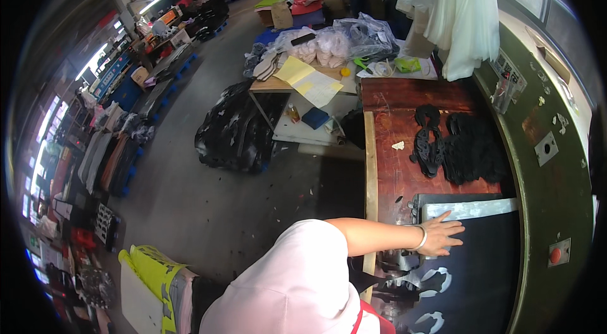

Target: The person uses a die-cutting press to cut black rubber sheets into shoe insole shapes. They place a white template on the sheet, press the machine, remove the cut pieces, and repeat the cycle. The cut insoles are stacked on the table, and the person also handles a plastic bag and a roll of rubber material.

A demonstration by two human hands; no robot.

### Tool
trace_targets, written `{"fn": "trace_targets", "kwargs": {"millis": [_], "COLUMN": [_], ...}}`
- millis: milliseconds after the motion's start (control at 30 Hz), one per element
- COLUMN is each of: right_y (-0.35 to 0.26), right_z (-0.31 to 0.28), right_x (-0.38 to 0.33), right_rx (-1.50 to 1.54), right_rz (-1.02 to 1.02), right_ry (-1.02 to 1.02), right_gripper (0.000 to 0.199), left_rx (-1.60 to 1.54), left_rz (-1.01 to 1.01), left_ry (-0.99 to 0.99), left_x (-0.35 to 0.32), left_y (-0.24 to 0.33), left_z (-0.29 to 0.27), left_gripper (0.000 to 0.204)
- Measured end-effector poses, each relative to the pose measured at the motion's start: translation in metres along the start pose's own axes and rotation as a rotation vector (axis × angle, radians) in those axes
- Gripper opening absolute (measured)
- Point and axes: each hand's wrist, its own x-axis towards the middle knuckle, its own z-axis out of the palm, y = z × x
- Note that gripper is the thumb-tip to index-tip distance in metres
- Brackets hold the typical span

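Observation:
My left hand [441,236] reaches to the right, with a pale band on the wrist. Its fingers are spread, palm down, over a dark sheet [487,258] on the reddish-brown work surface. Along the far part of this sheet lies a pale grey, flat bar [474,209]; one finger overlaps its near edge. Whether that finger presses on the bar, I cannot tell. Nearer to me, dark cut shapes [395,296] with curved, light openings lie by the sheet's left side. My right hand is out of view.
Black cut pieces [471,147] are piled farther back. A green machine panel [537,144] with a red button [556,255] borders the right. Clear plastic bags [465,11] hang above. A side table [259,85] holds papers and wrapped stacks. A black bundle [234,131] sits on the floor.

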Motion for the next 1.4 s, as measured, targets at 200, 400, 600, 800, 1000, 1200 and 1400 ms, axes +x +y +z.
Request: {"fn": "trace_targets", "kwargs": {"millis": [200, 400, 600, 800, 1000, 1200, 1400], "right_y": [0.027, 0.048, 0.098, 0.071, 0.023, -0.025, -0.043], "right_z": [-0.081, -0.201, -0.182, -0.180, -0.101, 0.019, 0.186], "right_x": [-0.003, -0.114, -0.102, -0.077, -0.066, -0.013, 0.088], "right_rx": [0.329, 1.244, 1.894, 1.749, 1.090, 0.425, -0.151], "right_rz": [0.069, 0.101, 0.022, -0.005, -0.063, 0.023, -0.063], "right_ry": [0.160, 0.537, 0.472, 0.512, 0.424, 0.139, -0.033], "right_gripper": [0.052, 0.067, 0.083, 0.083, 0.075, 0.087, 0.079], "left_rx": [0.146, 0.263, 0.281, 0.253, 0.239, 0.067, -0.053], "left_rz": [0.081, 0.067, 0.049, 0.101, 0.183, 0.078, 0.007], "left_ry": [0.117, -0.037, 0.010, -0.158, -0.058, -0.044, -0.064], "left_x": [-0.001, -0.002, -0.006, 0.009, 0.048, 0.020, 0.029], "left_y": [0.002, 0.005, 0.019, 0.009, -0.005, -0.008, -0.009], "left_z": [-0.005, -0.019, -0.022, -0.038, -0.035, -0.014, -0.017], "left_gripper": [0.048, 0.052, 0.048, 0.042, 0.041, 0.056, 0.063]}}
